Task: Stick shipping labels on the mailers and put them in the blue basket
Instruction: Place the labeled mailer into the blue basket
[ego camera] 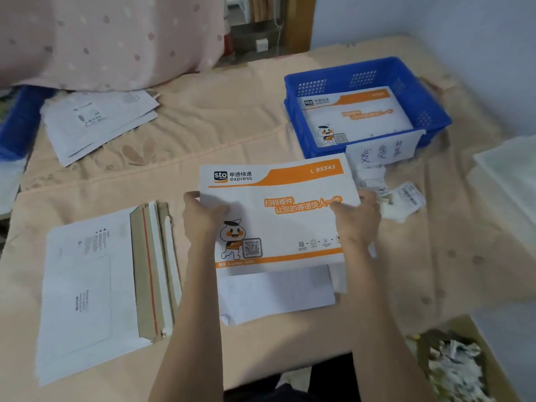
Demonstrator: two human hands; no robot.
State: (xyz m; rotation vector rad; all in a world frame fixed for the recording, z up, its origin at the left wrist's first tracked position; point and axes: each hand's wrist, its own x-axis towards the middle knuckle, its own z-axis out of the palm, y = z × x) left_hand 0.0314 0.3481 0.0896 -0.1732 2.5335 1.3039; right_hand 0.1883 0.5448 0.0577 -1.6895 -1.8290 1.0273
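I hold a white and orange express mailer (278, 216) flat above the bed, printed side up. My left hand (203, 216) grips its left edge and my right hand (358, 216) grips its right edge. Beyond it stands the blue basket (429, 91) with another printed mailer (359, 117) lying inside and a handwritten white tag (380, 152) on its front wall. Loose shipping labels (403, 198) lie crumpled just right of my right hand. Under the held mailer a white sheet (275, 294) rests on the bed.
A stack of white mailers with brown flaps (101, 288) lies at the left front. More white mailers (98, 123) lie at the far left, by a pink quilt (110, 39). A cardboard box of paper scraps (455, 364) sits at the right front. Translucent lids (510, 175) lie right.
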